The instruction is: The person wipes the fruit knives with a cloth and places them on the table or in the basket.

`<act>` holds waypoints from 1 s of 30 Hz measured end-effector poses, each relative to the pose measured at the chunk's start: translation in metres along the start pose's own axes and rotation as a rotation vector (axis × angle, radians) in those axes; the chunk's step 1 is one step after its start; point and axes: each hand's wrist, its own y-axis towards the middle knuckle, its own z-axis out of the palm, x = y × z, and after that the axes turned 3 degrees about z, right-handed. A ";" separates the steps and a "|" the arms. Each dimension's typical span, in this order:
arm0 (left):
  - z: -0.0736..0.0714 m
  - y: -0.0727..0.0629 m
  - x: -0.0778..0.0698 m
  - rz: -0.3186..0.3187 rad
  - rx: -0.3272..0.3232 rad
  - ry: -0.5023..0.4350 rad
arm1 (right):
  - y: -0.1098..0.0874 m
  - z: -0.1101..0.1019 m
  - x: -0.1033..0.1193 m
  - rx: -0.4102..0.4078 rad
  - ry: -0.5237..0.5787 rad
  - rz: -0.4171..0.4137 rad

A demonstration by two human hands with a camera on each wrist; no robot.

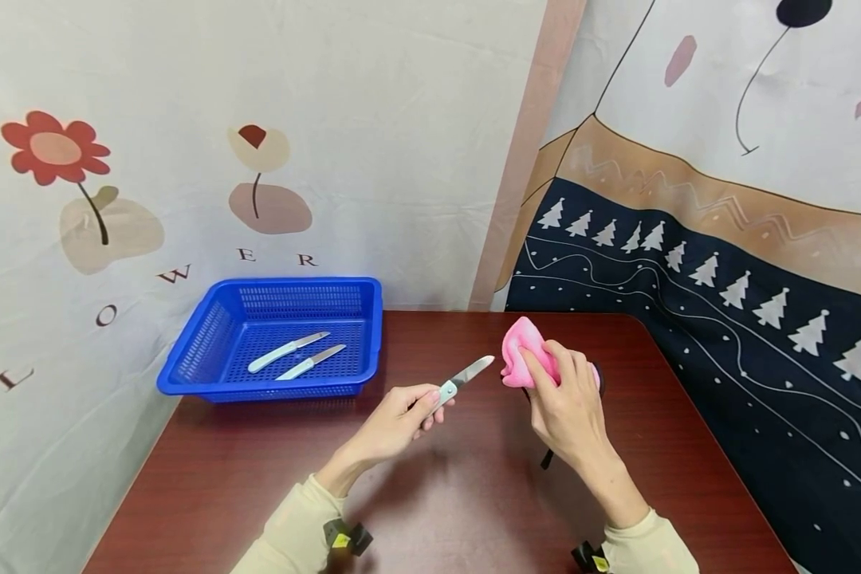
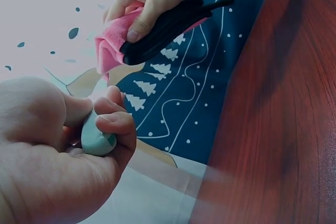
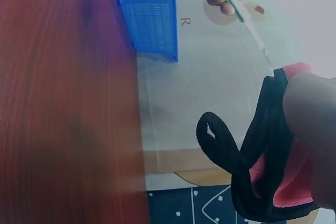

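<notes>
A small paring knife with a pale green handle is gripped in my left hand, its blade pointing up and to the right. In the left wrist view, my fingers curl round the handle, whose butt end shows. My right hand holds a bunched pink cloth above the table, thumb and fingers pinching its folds. Black edging and a hanging loop on the cloth show in the right wrist view. The blade tip is close beside the cloth's left side in the head view.
At the back left of the brown table stands a blue plastic basket with perforated sides. Inside it lie two similar knives with pale handles. A printed fabric backdrop rises behind the table and along its right side.
</notes>
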 end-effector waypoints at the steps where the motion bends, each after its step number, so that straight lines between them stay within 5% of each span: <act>1: 0.000 0.000 0.000 -0.005 -0.004 0.000 | 0.000 0.000 0.001 -0.012 0.012 -0.005; 15: 0.003 0.002 -0.002 -0.029 -0.013 -0.003 | -0.006 0.013 0.038 0.048 0.057 -0.167; 30: 0.003 0.002 -0.003 0.020 0.008 0.008 | -0.008 0.017 0.049 0.099 0.051 -0.219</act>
